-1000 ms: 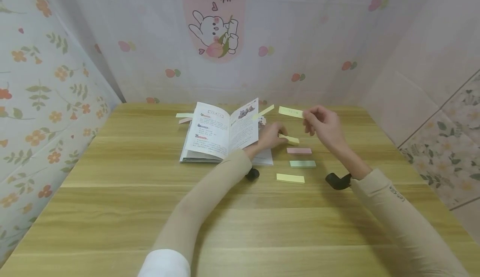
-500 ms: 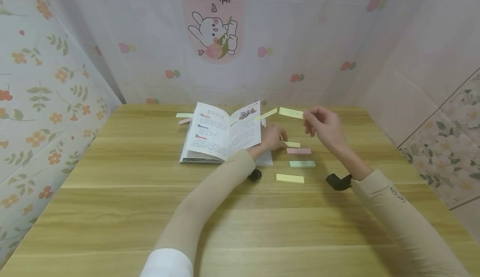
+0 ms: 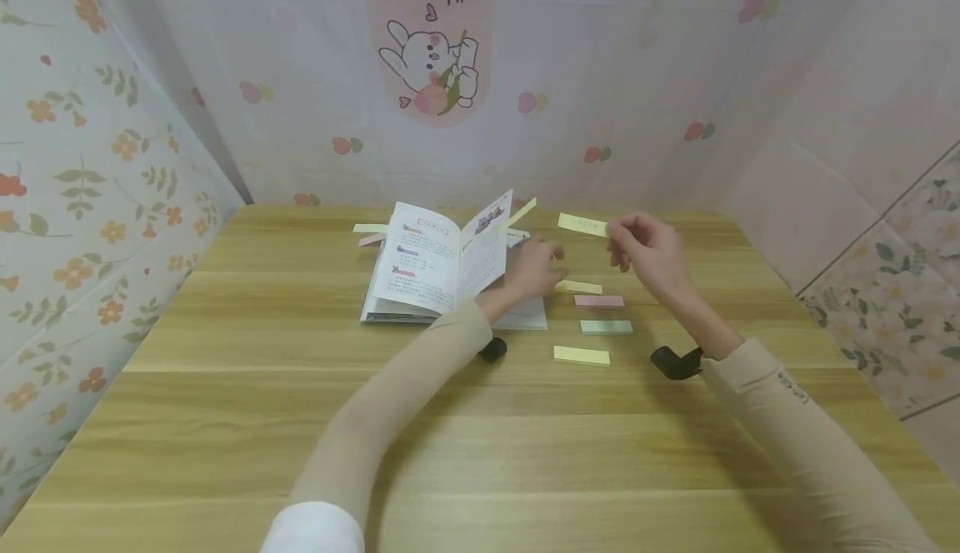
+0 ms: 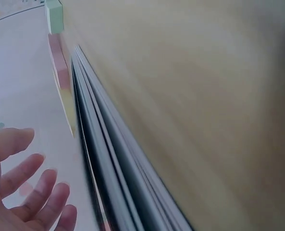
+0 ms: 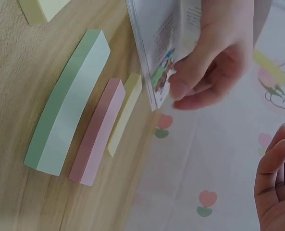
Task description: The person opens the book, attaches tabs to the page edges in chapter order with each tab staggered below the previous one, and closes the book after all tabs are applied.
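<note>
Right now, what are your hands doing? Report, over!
Left hand lifting the book's right page. Right hand pinching a yellow sticky strip in the air. Sticky pads beside the book, nothing blocking.

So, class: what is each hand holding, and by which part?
The right hand pinches a yellow sticky strip by its right end. The left hand holds the open book's right-hand page by its edge.
</note>
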Motion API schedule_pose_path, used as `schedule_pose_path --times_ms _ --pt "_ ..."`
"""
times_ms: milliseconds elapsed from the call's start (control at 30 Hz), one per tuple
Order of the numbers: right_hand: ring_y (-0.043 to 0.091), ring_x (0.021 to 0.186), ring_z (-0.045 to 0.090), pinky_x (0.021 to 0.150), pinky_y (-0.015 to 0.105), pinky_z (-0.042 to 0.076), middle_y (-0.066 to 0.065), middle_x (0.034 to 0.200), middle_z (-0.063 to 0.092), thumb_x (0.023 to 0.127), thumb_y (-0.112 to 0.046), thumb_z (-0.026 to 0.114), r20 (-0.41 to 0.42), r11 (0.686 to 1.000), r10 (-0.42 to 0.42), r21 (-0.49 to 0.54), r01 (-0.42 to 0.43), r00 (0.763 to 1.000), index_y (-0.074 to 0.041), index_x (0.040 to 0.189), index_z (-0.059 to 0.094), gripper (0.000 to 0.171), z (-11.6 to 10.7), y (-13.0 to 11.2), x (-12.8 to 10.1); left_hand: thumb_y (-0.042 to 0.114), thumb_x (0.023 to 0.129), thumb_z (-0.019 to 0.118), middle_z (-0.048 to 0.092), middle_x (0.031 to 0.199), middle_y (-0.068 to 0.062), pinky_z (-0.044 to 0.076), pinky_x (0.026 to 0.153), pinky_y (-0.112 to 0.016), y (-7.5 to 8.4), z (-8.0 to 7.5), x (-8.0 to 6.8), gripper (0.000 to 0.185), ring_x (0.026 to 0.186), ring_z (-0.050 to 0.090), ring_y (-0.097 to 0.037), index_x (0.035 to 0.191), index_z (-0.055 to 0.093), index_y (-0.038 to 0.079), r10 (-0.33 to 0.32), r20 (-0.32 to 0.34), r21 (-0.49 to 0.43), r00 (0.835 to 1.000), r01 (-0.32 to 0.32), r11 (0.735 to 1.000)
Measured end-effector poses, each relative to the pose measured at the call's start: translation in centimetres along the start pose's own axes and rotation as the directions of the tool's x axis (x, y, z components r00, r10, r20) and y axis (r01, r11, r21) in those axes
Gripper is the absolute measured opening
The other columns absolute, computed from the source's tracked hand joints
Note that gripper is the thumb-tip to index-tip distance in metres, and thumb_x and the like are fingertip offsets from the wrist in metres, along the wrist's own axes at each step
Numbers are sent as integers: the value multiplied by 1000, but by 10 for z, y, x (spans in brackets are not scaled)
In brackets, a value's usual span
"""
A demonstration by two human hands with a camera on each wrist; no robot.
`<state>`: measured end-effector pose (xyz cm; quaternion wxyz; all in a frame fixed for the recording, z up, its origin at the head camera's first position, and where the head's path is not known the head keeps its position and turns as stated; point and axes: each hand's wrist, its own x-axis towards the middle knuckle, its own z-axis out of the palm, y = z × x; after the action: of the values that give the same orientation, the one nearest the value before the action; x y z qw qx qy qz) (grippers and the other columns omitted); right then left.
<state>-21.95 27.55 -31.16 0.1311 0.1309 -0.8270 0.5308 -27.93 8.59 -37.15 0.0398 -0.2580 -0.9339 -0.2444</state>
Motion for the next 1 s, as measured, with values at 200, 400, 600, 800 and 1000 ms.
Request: schedule_pose_path --times_ms 200,400,600,800,1000 --pt "15 61 60 56 24 51 -3 76 65 104 -22 58 4 1000 16 -20 -16 1000 4 103 63 27 4 2 2 30 99 65 61 125 -8 50 91 -36 -16 -13 -11 32 109 58 -20 125 66 11 3 27 -27 1000 -2 1000" --pt "21 64 62 56 25 52 -1 78 65 103 -25 60 -7 1000 12 -11 -12 1000 3 102 63 28 10 3 6 28 100 63 62 123 -7 51 88 -34 -30 -24 -20 31 109 58 -21 126 66 11 13 8 18 1000 -13 1000" --pt "19 64 61 57 25 52 1 78 64 103 -26 61 10 1000 15 21 -16 1000 -1 98 63 25 17 2 12 23 98 64 62 122 -7 50 91 -37 -43 -29 -30 29 107 59 -23 124 69 11 -27 -48 -3 998 27 1000" --pt "22 64 60 57 26 53 8 79 63 102 -28 62 17 999 16 46 -16 1000 -1 98 63 27 24 1 20 25 98 64 62 123 -9 47 93 -39 -52 -35 -37 28 109 59 -25 122 69 12 -68 -78 35 995 71 997" --pt "23 67 60 58 26 53 6 81 62 103 -26 60 47 998 22 55 -25 999 2 103 62 28 28 -1 28 23 96 66 63 121 -13 47 92 -39 -59 -42 -44 27 108 58 -27 119 70 9 -58 -90 47 994 62 997"
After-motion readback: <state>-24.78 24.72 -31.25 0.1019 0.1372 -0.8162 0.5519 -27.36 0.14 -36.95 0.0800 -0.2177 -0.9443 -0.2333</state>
